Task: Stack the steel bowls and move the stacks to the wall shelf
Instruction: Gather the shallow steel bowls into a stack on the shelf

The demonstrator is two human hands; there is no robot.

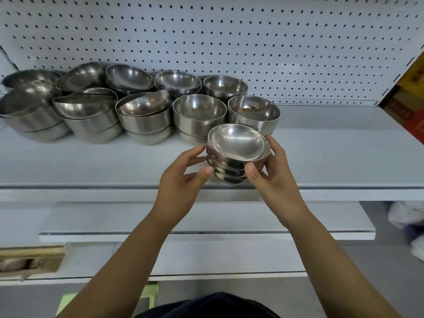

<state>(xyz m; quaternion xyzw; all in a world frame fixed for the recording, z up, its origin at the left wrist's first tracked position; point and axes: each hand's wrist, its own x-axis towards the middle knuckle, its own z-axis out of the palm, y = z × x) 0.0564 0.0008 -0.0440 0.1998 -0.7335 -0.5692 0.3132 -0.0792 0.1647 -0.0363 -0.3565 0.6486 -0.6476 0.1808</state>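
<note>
Both hands are on the small stack of steel bowls (pixel 238 145), one each side. The left hand (pixel 183 180) cups the left side, fingertips on the upper bowls and thumb against a lower one. The right hand (pixel 275 177) grips the right side, thumb pressed on the front and fingers curled round the back. So both are clamped on the stack, though the left one looks a bit lighter.

That stack looks like three or four nested bowls, with the top one sitting slightly tilted. It's right at the front edge of the white wall shelf (pixel 332 152), and honestly I can't tell if the bottom is resting on the shelf or just above it.

Further back on the same shelf are lots of other bowl stacks (pixel 142 115), filling the left and middle, some with crooked top bowls. Two of them, one (pixel 199 113) and another (pixel 253 113), stand just behind the held stack. Behind everything is a white pegboard (pixel 252 31).

Below are more white shelves (pixel 229 216), a cardboard box (pixel 29 260) at lower left, and a green stool (pixel 68 301) at the bottom.
</note>
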